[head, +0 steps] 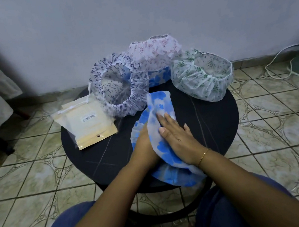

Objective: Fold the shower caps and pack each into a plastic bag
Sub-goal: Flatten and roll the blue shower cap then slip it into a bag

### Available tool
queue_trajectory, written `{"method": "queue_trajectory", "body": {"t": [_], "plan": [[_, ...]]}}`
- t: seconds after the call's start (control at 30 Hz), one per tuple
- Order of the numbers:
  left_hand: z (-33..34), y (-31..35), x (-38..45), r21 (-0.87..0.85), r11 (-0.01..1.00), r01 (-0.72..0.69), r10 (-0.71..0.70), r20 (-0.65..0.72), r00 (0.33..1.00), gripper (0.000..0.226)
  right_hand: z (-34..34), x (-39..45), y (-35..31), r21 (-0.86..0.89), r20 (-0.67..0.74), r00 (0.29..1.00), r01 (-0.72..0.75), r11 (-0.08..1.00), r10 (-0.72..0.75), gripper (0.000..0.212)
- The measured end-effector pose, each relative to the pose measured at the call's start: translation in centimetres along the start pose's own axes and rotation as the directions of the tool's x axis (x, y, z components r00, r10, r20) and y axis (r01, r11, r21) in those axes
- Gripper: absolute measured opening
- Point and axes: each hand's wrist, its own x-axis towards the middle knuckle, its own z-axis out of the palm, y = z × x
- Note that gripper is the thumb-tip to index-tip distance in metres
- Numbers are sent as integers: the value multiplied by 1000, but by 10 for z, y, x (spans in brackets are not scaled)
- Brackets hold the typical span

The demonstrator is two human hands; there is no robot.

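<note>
Blue-flower cap [159,100] lies mid-frame on the round table [213,123], half folded. Right hand [178,136] is flat, fingers straight, pressing the fold. Left hand [143,143] is tucked under the flap, grip can't be told. Best to smooth outward before the next fold. Bags [86,122] sit left of centre.

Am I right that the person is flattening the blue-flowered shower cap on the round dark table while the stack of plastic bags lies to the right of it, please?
Not quite: the head view shows the stack of plastic bags lying to the left of the blue-flowered shower cap, not the right. The rest holds: the right hand presses flat on the cap on the round dark table.
</note>
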Motion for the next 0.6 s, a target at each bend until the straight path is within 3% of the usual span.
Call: {"method": "queue_trajectory", "body": {"t": [0.1, 0.17, 0.2, 0.27, 0.3, 0.37, 0.43, 0.53, 0.6], "plan": [[-15, -14, -2, -66, 993, -99, 68, -374, 925, 36, 2, 2, 1, -107, 39, 999, -11, 994, 15, 47], [-29, -19, -5, -192, 978, 79, -163, -471, 867, 16, 3, 3, 2, -209, 75, 997, -18, 978, 34, 56], [-33, -18, -5, -316, 930, 186, -315, -429, 847, 18, 4, 4, 2, -242, 85, 995, -20, 970, 42, 62], [-42, -17, -4, -564, 754, 337, -523, -205, 828, 48, 3, 3, 0, -274, 87, 995, -26, 961, 52, 73], [-47, -16, -4, -652, 659, 374, -544, -71, 836, 62, 3, 2, -1, -282, 81, 995, -28, 959, 53, 76], [-54, -12, -4, -667, 624, 407, -488, 75, 870, 75, 2, 1, -3, -293, 63, 997, -29, 956, 50, 78], [-52, -13, -3, -647, 651, 396, -456, 82, 886, 60, 2, 0, -3, -304, 31, 999, -27, 952, 39, 78], [-47, -13, 3, -675, 627, 389, -487, 50, 872, 16, 1, 0, -6, -306, -10, 1000, -9, 952, 6, 80], [-42, -16, 5, -680, 610, 408, -524, 40, 851, 11, 0, 0, -7, -290, -19, 1000, 15, 957, -21, 80]]}}
